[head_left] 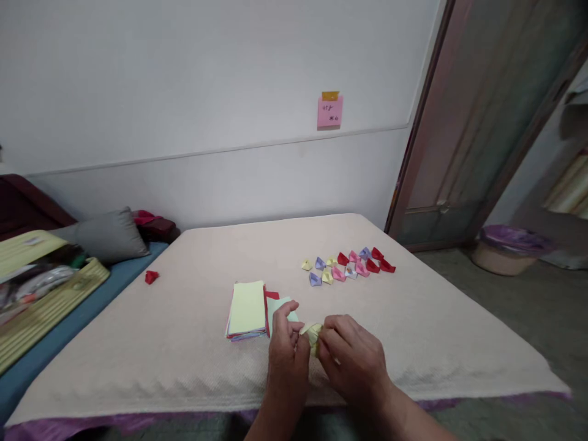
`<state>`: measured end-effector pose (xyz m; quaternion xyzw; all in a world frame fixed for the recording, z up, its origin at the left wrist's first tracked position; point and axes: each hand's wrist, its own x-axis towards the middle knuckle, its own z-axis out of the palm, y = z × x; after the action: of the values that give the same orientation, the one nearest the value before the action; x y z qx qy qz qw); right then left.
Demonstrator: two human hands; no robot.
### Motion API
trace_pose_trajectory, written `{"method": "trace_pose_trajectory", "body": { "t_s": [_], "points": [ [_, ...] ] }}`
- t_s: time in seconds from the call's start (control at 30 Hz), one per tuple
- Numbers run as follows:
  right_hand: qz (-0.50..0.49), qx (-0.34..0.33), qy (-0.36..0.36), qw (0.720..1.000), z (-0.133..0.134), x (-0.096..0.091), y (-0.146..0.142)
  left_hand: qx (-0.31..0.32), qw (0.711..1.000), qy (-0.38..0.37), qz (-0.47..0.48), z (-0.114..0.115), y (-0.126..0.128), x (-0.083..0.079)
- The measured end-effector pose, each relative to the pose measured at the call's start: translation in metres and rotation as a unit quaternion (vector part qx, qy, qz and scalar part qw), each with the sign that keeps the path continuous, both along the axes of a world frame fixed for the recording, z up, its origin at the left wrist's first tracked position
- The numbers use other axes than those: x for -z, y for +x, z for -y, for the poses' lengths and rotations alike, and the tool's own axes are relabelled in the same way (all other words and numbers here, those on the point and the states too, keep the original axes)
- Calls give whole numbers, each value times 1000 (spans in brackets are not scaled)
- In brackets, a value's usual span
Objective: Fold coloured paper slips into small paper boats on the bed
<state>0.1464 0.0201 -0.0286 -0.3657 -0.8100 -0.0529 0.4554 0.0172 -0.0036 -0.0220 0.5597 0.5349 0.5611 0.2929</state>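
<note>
Between my two hands, near the front edge of the table, is a pale yellow folded paper (pixel 312 334). My left hand (pixel 289 352) pinches its left side, with the index finger raised. On its right side my right hand (pixel 351 355) grips it with curled fingers. A stack of coloured paper sheets (pixel 248 309), pale yellow on top, lies left of my hands. Beside the stack a pale green sheet (pixel 277 304) and a red sheet (pixel 272 295) stick out, partly covered by my left hand. Small folded paper boats (pixel 339 273) in several colours stand in two rows beyond my right hand.
A red crumpled piece (pixel 151 277) lies at the left of the cloth-covered table (pixel 197 257). Further left are a grey cushion (pixel 108 236) and an open yellow box (pixel 55 294) of odds and ends. A bin (pixel 509 248) with a purple liner stands on the floor at right.
</note>
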Motion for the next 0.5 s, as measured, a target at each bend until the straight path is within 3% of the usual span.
{"method": "trace_pose_trajectory", "body": {
  "t_s": [0.1,0.5],
  "points": [
    [-8,12,6,1000,0,1,0,19,998,-46,48,1,-1,-2],
    [-14,-21,-24,999,-2,-3,-1,26,991,-94,88,1,0,-11]
  ]
}}
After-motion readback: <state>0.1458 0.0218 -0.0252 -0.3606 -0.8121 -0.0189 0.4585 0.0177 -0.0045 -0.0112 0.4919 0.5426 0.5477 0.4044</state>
